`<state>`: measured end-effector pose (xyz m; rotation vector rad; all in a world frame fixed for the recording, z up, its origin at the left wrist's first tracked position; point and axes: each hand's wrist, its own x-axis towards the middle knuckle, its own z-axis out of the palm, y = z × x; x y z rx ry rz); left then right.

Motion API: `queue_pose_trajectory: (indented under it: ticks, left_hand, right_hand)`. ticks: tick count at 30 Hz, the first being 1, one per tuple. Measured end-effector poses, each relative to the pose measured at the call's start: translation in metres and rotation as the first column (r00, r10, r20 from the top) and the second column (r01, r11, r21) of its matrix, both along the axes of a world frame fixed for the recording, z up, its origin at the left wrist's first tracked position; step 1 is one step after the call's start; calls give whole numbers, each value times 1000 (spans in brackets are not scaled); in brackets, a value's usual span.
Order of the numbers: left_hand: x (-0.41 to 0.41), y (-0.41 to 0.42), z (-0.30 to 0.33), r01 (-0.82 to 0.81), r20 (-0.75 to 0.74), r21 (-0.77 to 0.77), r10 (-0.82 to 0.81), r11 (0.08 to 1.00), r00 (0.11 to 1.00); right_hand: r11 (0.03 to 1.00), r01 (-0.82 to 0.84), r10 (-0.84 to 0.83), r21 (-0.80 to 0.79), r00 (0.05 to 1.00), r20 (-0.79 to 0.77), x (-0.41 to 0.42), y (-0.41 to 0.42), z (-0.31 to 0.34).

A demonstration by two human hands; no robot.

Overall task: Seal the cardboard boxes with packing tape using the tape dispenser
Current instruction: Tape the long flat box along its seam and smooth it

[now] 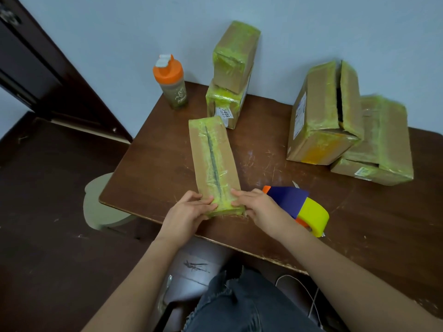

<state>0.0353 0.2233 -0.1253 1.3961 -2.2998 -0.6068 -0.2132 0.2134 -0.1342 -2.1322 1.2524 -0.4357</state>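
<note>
Long flat box [212, 161] lies on the desk [263, 152] near its front edge, seam up. Yellow-green tape already runs the full seam and wraps both ends. Left hand [189, 209] and right hand [254, 204] sit at the near end of the box, one on each side. Fingers [239, 194] are fairly straight and press the tape end down over the edge; neither hand closes round anything. Reads as smoothing, so this box is close to done.

Dispenser [299, 207] lies on the desk just right of the right hand, not held, with a yellow roll on it.

Two small boxes [230, 75] are stacked at the back, both taped. Right group: the tall box [323, 116] has tape on its edges, but a dark gap shows along its top seam, so it likely needs sealing. The low box [381, 149] behind it looks taped; its far side is hidden.

Bottle [170, 82] with orange lid stands at the back left corner of the desk.

Left, by my guess: finish pressing here, then the gapped box.
</note>
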Motion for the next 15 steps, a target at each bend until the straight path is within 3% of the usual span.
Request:
queue_pose_trajectory:
  ticks: [11, 15]
  left_hand:
    - [-6, 5, -21, -70, -45, -152, 64, 986, 997]
    - [-11, 16, -22, -108, -57, -195, 99, 975, 993]
  right_hand:
    - [976, 179, -170, -125, 982, 79, 20, 15, -9]
    - [978, 137, -135, -156, 991, 23, 19, 18, -6]
